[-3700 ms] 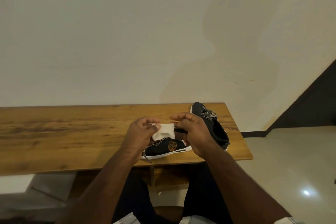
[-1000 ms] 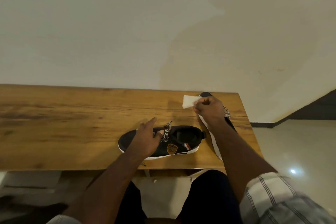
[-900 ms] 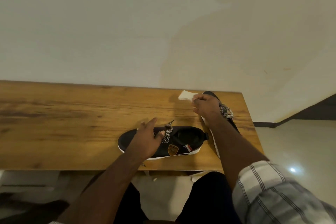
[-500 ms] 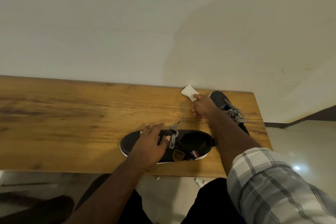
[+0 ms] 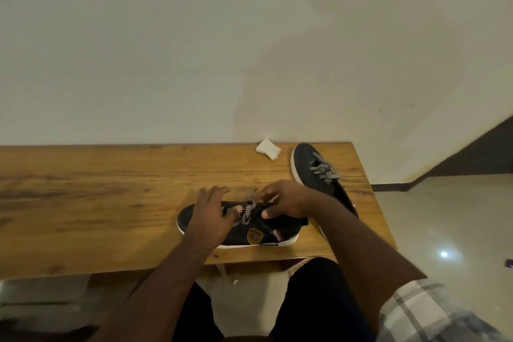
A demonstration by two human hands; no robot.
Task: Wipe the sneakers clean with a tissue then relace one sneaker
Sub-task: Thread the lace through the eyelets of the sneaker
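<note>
A black sneaker with a white sole [image 5: 258, 234] lies on its side near the front edge of the wooden table [image 5: 111, 189], toe pointing left. My left hand [image 5: 211, 215] rests flat on its forepart, fingers spread. My right hand [image 5: 287, 200] is over the eyelet area, with curled fingers pinching the black-and-white lace [image 5: 247, 212]. The second black sneaker [image 5: 308, 164] lies at the table's right end, laced, its heel hidden behind my right forearm. The folded white tissue [image 5: 268, 148] lies on the table's back edge, apart from both hands.
A plain wall stands right behind the table. The table's right edge runs just past the second sneaker, with tiled floor [image 5: 444, 216] beyond. My legs in dark trousers [image 5: 319, 300] are under the front edge.
My right hand has let go of the tissue at the back edge and come back to the near sneaker's lace. My left hand has stayed on the sneaker's forepart.
</note>
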